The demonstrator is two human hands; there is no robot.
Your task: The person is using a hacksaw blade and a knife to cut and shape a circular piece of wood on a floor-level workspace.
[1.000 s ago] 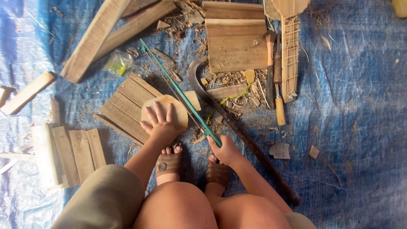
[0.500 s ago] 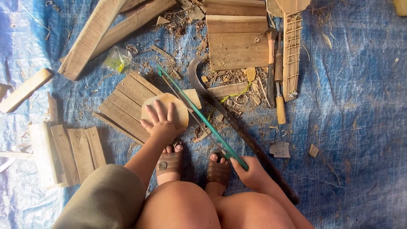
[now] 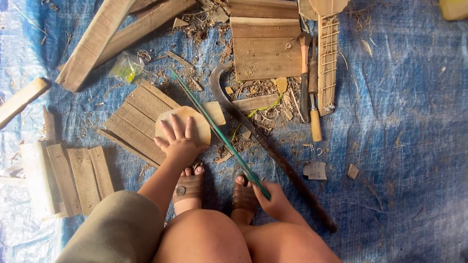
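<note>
My left hand [image 3: 178, 141] presses flat, fingers spread, on a round pale wooden disc [image 3: 195, 122] that lies on a slatted wooden panel [image 3: 139, 119]. My right hand [image 3: 275, 199] grips the near end of a long thin green saw blade [image 3: 219, 134], which runs diagonally up and left past the disc's right edge. My two sandalled feet [image 3: 190, 187] stand just below the disc, with my knees at the bottom of the view.
A long curved machete [image 3: 263, 141] lies beside the blade on the blue tarp [image 3: 404, 122]. Chisels [image 3: 312, 92], a small stringed instrument neck [image 3: 327, 58], planks [image 3: 265, 53], another slatted panel [image 3: 73, 175], a plastic bag [image 3: 126, 67] and wood shavings lie around.
My right hand has drawn the green blade back toward me and down-right, then slightly forward again. My left hand stays on the disc.
</note>
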